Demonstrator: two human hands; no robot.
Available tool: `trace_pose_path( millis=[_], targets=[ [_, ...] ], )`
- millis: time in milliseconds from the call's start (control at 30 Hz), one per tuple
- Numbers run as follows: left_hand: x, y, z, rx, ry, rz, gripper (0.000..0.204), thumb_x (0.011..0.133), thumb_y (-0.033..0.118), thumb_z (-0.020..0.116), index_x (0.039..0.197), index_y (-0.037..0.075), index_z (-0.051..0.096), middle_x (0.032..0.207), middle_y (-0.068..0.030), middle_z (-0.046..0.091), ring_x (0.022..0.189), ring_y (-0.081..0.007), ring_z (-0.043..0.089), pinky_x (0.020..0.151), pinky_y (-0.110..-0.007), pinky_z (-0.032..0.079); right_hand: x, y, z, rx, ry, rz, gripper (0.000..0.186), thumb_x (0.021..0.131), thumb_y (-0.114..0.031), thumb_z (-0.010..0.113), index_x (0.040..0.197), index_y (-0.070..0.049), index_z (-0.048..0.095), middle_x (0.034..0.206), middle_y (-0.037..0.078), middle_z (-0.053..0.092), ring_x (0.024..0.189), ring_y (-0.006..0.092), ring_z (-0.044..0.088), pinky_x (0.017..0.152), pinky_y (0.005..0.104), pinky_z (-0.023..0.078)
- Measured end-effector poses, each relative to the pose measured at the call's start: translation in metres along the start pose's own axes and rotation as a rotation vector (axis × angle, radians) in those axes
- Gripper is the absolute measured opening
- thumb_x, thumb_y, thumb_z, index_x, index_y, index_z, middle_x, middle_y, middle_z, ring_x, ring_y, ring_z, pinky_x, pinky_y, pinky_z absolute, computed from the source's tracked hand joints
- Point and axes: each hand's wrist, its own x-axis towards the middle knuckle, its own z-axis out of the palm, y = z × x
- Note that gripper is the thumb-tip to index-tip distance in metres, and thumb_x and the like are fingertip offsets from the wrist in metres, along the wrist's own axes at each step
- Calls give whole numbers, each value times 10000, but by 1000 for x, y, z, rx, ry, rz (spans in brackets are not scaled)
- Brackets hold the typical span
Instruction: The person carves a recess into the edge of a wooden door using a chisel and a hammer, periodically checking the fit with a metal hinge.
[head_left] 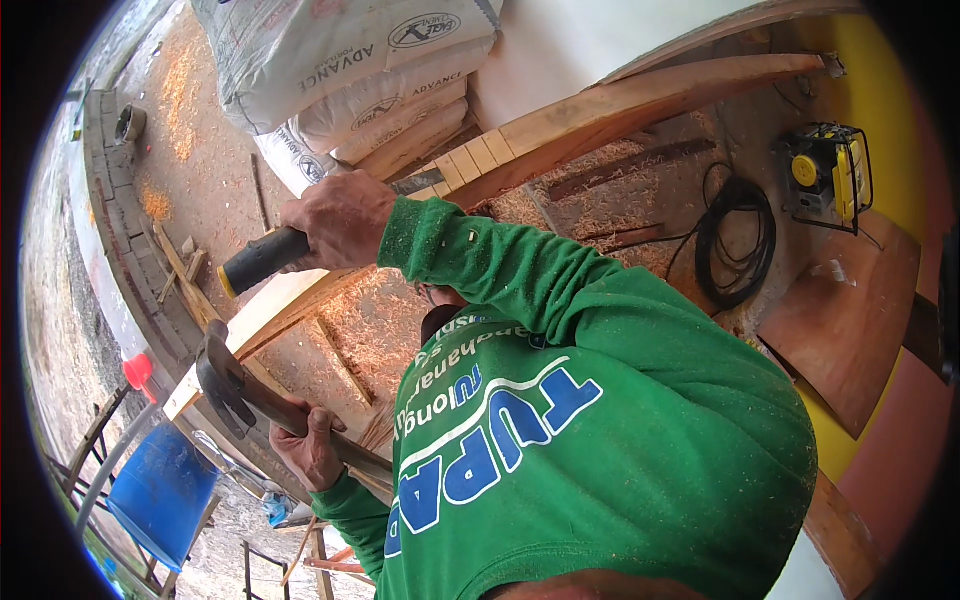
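Wood shavings litter the floor around you, with white bags stacked at the upper left, a black cable coil and a yellow-and-black machine at the right, and a blue plastic container at the lower left; across this ground runs your long wooden beam, pencil lines crossing its pale face, just beyond your body. Your right hand is wrapped around the chisel, its dark handle and yellow end cap pointing left, its grey blade lying over the beam beside the marked lines; your left hand is closed around the wooden handle of the hammer, partway along, the dark head well clear of your knuckles and apart from the chisel's cap. Expect the chisel to feel light but stiff, its edge likely sharp, so keep hold of the thick handle and leave the cap bare; the hammer should feel head-heavy, and a hold farther back along its handle would give more swing, while the present one favours control; the beam looks rigid and heavy, best gripped by its edges with both hands, minding splinters.
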Motion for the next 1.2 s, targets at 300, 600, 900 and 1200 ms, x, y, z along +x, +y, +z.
trace_pose_path(
  millis=[300, 600, 900, 1200],
  targets=[
    [23, 33, -8, -100, 120, 87, 248, 772, 111, 622, 920, 31, 439, 600, -38, 466, 456, -101, 450, 434, -199, 381, 0, 0, -2, 12, 32, 22, 352, 677, -391, 679, 774, -66, 587, 628, 105, 593, 590, 274, 607, 571, 395, 490],
    [36, 24, 2, 139, 41, -19, 191, 738, 4, 590, 852, 35, 440, 588, -12, 479, 438, -80, 465, 392, -197, 374, -2, 5, -1, -17, 40, -7, 360, 677, -401, 673, 766, -66, 578, 619, 116, 588, 595, 275, 607, 567, 389, 490],
    [50, 5, 18, 210, -67, -41, 172, 739, 10, 574, 797, 62, 421, 553, 12, 424, 417, -81, 419, 384, -201, 359, -4, 9, 5, -77, -11, 9, 376, 685, -420, 656, 767, -61, 576, 642, 121, 588, 617, 282, 605, 576, 396, 491],
    [56, 4, 26, 218, -154, -68, 161, 730, 17, 575, 779, 54, 426, 548, -5, 437, 412, -87, 425, 377, -216, 370, -5, 13, 6, -104, -18, 9, 373, 674, -411, 667, 754, -61, 568, 645, 125, 579, 623, 278, 599, 584, 388, 490]
  ],
)
